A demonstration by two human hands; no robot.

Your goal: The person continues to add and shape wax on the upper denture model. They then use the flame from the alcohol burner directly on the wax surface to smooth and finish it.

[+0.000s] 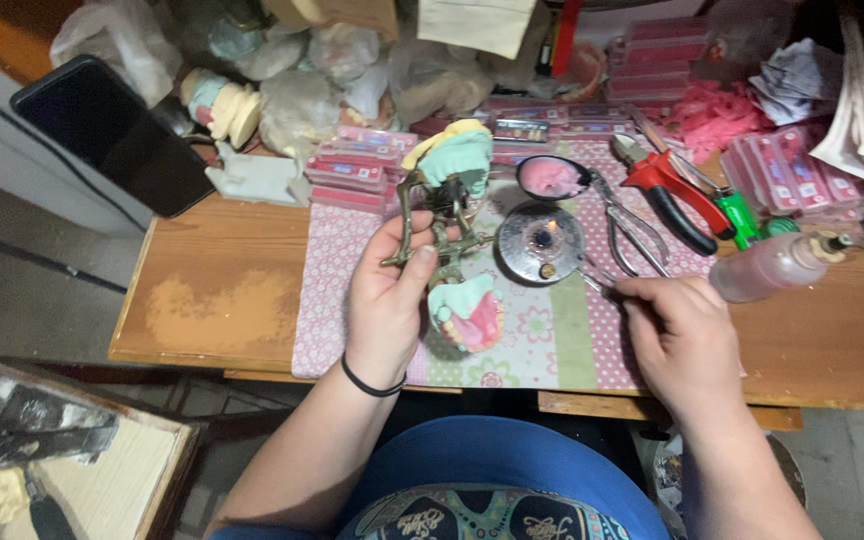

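Observation:
My left hand (pixel 385 300) grips a brass-coloured dental articulator (pixel 439 232) that stands open on the patterned mat. Its upper arm carries a green and yellow cast (pixel 457 155); the lower cast with pink wax and teeth (pixel 467 315) lies just right of my thumb. My right hand (pixel 680 335) pinches a thin metal instrument (pixel 597 282) whose tip points at a small round burner (pixel 540 243) between both hands. A black band circles my left wrist.
A pink-filled round dish (pixel 552 178), metal pliers (pixel 632 228), red-handled pliers (pixel 667 190) and a clear pinkish bottle (pixel 772 267) lie right of the burner. Flat pink boxes (pixel 357 170), bagged casts and a dark phone (pixel 112 130) crowd the back. The wooden table edge (pixel 202 355) runs near my lap.

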